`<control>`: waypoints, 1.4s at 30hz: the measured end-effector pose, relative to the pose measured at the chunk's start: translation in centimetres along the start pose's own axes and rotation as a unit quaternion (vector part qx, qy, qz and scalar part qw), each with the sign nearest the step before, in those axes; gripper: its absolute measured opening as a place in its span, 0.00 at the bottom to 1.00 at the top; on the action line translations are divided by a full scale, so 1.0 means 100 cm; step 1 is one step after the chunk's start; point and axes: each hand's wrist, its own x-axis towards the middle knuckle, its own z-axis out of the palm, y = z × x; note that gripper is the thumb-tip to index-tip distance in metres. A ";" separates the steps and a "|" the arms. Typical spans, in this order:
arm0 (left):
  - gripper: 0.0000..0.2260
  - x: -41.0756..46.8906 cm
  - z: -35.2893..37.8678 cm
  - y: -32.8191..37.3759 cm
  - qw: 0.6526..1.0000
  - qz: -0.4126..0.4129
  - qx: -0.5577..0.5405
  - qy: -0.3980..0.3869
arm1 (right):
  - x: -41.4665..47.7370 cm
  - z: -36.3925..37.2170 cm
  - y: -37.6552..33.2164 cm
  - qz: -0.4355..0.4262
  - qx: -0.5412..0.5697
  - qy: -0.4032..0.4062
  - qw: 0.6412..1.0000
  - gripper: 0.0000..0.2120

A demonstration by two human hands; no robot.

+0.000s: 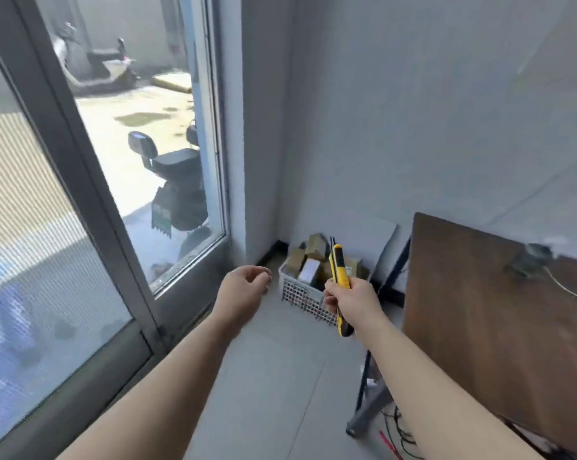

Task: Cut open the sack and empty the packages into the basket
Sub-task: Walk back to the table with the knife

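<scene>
While your right hand (pixel 350 298) is wrapped around a yellow utility knife (pixel 340 277), its fingers closed on the middle of the handle, the knife stands roughly upright, with its upper end rising above your fist and its lower end poking out below your wrist. Whether the blade is extended you cannot tell from this view. Your left hand (pixel 245 283) is raised beside it, well apart from the knife, loosely curled with the fingers half bent, and it has hold of nothing.

Beyond both hands, a white perforated basket (pixel 297 293) sits on the grey tiled floor (pixel 273 376) in the corner, close against the white wall (pixel 413 127). It already holds several packages (pixel 308 265): brown cardboard boxes piled at angles and one paler, whitish parcel among them. Your right hand overlaps the basket's right part in the picture, so that side is hidden.

To your right, a brown wooden tabletop (pixel 479 310) on dark metal legs reaches almost to the wall, with a blurred grey object and a thin white cable lying on its far part. Tangled cords lie on the floor under it. On your left stands a glass door (pixel 167 161) in a grey frame, and through it you see a parked black scooter (pixel 177 180) and a second, lighter one farther off in the sunlit yard. The sack is nowhere in view.
</scene>
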 end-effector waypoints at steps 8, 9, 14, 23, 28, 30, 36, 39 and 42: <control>0.08 0.082 0.125 0.033 0.986 0.023 0.029 -0.161 | 0.061 -0.105 0.014 0.064 0.020 0.162 0.985 0.06; 0.07 0.094 0.138 0.037 0.982 0.034 0.040 -0.180 | 0.070 -0.116 0.015 0.072 0.023 0.182 0.980 0.05; 0.09 0.151 0.197 0.057 0.963 0.057 0.089 -0.249 | 0.113 -0.156 0.025 0.115 0.041 0.276 0.953 0.03; 0.10 0.224 0.302 0.055 0.924 0.030 0.137 -0.356 | 0.169 -0.210 0.060 0.171 0.020 0.388 0.905 0.05; 0.10 0.246 0.359 0.041 0.917 0.017 0.153 -0.368 | 0.203 -0.241 0.092 0.214 -0.075 0.394 0.891 0.08; 0.09 0.252 0.382 0.034 0.916 0.003 0.156 -0.369 | 0.221 -0.254 0.109 0.232 -0.078 0.392 0.887 0.09; 0.07 0.265 0.445 0.017 0.916 -0.023 0.182 -0.356 | 0.271 -0.287 0.157 0.271 -0.069 0.367 0.887 0.11; 0.08 0.275 0.474 0.007 0.915 -0.034 0.193 -0.352 | 0.294 -0.301 0.179 0.282 -0.077 0.360 0.886 0.11; 0.08 0.283 0.495 -0.003 0.914 -0.049 0.203 -0.348 | 0.310 -0.311 0.194 0.290 -0.090 0.358 0.883 0.11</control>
